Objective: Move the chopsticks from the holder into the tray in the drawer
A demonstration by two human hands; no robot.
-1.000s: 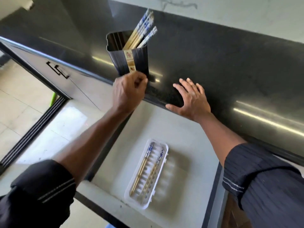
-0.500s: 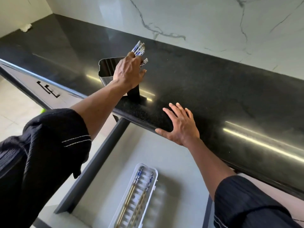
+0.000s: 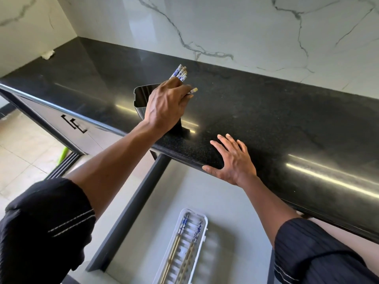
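Note:
A dark metal holder (image 3: 141,97) stands on the black countertop near its front edge. My left hand (image 3: 166,105) reaches over the holder's mouth and grips a bundle of chopsticks (image 3: 180,72) with blue-and-white patterned tops, which stick out above my fingers. My right hand (image 3: 231,158) lies flat, fingers spread, on the counter's front edge. Below, in the open grey drawer (image 3: 231,206), a white slotted tray (image 3: 202,218) holds two chopsticks (image 3: 184,240) lying lengthwise.
The black countertop (image 3: 276,111) runs right along a white marble wall. A closed drawer with a black handle (image 3: 73,124) is at the left. A scrap of white paper (image 3: 47,55) lies in the far corner. Tiled floor shows at the lower left.
My left hand rose from the holder's front to its top and closed around the chopsticks. The view tilted upward. My right hand stayed on the counter edge.

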